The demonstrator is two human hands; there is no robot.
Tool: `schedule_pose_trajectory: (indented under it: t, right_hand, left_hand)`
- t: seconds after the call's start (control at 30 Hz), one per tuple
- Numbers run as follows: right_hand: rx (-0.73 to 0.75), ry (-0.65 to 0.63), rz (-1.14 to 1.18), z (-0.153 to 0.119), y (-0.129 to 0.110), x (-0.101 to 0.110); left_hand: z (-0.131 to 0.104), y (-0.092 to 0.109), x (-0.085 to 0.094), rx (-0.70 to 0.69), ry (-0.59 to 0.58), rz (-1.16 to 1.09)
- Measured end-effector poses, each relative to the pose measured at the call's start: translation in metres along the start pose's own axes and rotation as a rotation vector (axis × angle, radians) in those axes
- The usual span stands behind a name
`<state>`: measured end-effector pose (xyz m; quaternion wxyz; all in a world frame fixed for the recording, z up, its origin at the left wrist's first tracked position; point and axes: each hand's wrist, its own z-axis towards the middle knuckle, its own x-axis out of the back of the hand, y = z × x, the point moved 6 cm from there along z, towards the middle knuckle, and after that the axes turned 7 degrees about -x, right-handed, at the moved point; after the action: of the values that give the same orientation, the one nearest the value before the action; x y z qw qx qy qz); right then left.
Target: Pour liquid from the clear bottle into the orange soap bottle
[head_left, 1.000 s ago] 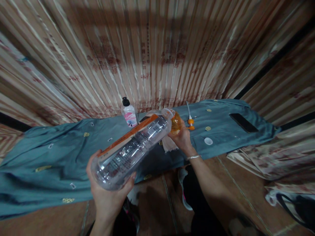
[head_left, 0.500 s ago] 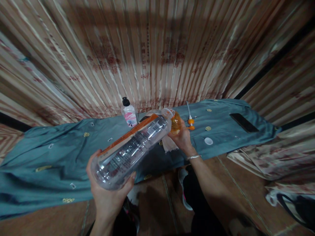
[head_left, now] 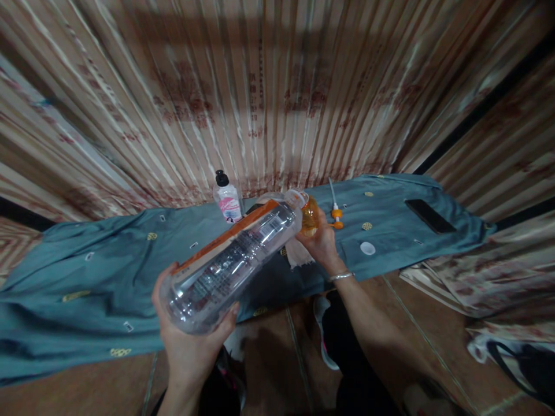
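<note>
Wrapped round the base of a large clear plastic bottle [head_left: 229,268] is my left hand [head_left: 191,341]. The bottle is tilted, its neck pointing up and right, and it carries an orange-edged label. At its mouth, my right hand [head_left: 323,245] grips a small bottle of amber liquid [head_left: 311,216]. The two mouths meet or nearly meet; the large bottle's neck partly hides the join. To the right lies an orange pump head [head_left: 337,216] with a clear tube, and nearer to me a round white cap [head_left: 367,248]. A pale cloth [head_left: 299,254] lies below the small bottle.
A clear bottle with a black cap and pink label [head_left: 228,202] stands at the back, by the curtain [head_left: 269,104]. A dark phone [head_left: 429,216] lies at the right on the green cloth-covered surface [head_left: 117,254]. A dark bag [head_left: 529,367] is at lower right.
</note>
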<state>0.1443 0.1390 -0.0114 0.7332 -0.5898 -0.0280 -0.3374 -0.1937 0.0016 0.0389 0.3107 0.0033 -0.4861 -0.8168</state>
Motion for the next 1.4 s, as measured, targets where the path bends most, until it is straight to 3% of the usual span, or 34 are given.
schedule_pose_trajectory:
  t: [0.13,0.3,0.43,0.97,1.23,1.4]
  right_hand:
    - [0.028,0.002,-0.004,0.0,0.001,0.0]
    - [0.03,0.009,-0.008,0.0,-0.001,0.0]
    - [0.015,0.001,0.003,0.0,-0.002,0.0]
    - [0.013,0.002,-0.014,-0.001,-0.001,0.0]
    - [-0.001,0.022,-0.018,0.0,0.003,0.0]
    - [-0.009,0.021,-0.028,-0.001,0.0,0.0]
  left_hand:
    - [0.0,0.011,0.0,0.049,0.091,-0.017]
    - [0.001,0.02,-0.006,0.023,0.051,0.005]
    - [0.001,0.022,-0.003,0.036,0.133,-0.002]
    - [0.001,0.025,-0.007,0.035,0.114,-0.006]
    - [-0.001,0.005,0.002,-0.09,0.003,0.035]
    - [-0.001,0.001,0.001,-0.111,0.003,0.026]
